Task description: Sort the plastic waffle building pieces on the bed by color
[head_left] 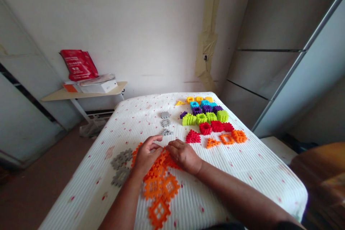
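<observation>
Orange notched plastic pieces [159, 211] lie loosely heaped on the white spotted cover, some square with window-like openings. My left hand [148, 153] is over the top of this heap, its fingers curved and its fingertips close to my right hand. My right hand [184, 155] rests palm down at the heap's upper right, fingers bent together; whatever they hold is hidden. Left of the heap lie grey notched pieces [121, 167]. Beyond my hands stands a short column of grey pieces [165, 115].
At the right are rows of red [205, 128], green [201, 119], purple [197, 110], blue [205, 104] and yellow [190, 99] pieces, with orange ones [239, 136] nearer. A side table [58, 95] with a red bag [78, 65] stands at the back left.
</observation>
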{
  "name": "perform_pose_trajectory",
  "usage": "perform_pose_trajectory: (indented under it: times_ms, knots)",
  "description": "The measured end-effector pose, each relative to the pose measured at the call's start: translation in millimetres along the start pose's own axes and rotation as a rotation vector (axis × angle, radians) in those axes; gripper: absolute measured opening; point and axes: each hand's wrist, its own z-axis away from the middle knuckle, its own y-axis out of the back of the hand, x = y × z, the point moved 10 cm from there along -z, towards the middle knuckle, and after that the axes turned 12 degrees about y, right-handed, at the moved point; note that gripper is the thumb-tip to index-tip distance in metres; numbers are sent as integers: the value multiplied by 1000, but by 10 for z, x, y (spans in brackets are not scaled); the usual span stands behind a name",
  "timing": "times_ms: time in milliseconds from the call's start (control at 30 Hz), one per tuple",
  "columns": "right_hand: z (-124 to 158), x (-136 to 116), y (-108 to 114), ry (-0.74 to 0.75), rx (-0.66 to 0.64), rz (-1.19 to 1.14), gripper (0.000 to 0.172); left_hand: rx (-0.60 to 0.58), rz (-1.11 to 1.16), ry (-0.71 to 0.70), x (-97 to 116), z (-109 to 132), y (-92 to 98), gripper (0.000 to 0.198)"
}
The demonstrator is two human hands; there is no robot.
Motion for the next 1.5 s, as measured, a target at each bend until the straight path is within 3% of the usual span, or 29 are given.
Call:
perform_pose_trajectory:
  times_ms: [200, 333, 500, 633, 800, 1133, 1333, 1500]
  knots:
    - [220, 206, 321, -98, 114, -45, 20, 83, -112, -132, 62, -11, 100, 35]
    - [664, 566, 702, -256, 205, -16, 18, 189, -200, -211, 36, -59, 198, 26]
    - [1237, 1003, 982, -452, 175, 96, 17, 277, -270, -308, 60, -53, 247, 22]
    - [1459, 1158, 975, -513, 90, 138, 21, 286, -310, -348, 59, -63, 231, 21]
    - [1532, 1204, 900, -534, 44, 149, 23, 320, -376, -340, 36, -91, 259, 22]
    - [1614, 1282, 770, -566, -21, 110, 22, 409, -653, -212, 0, -108, 297, 28]
    - [1638, 1287, 749, -621, -65, 134, 24, 411, -761, -71, -40, -107, 287, 29]
    - [1637, 1265, 742, -626, -82, 163, 23, 371, -772, -48, -78, -124, 253, 29]
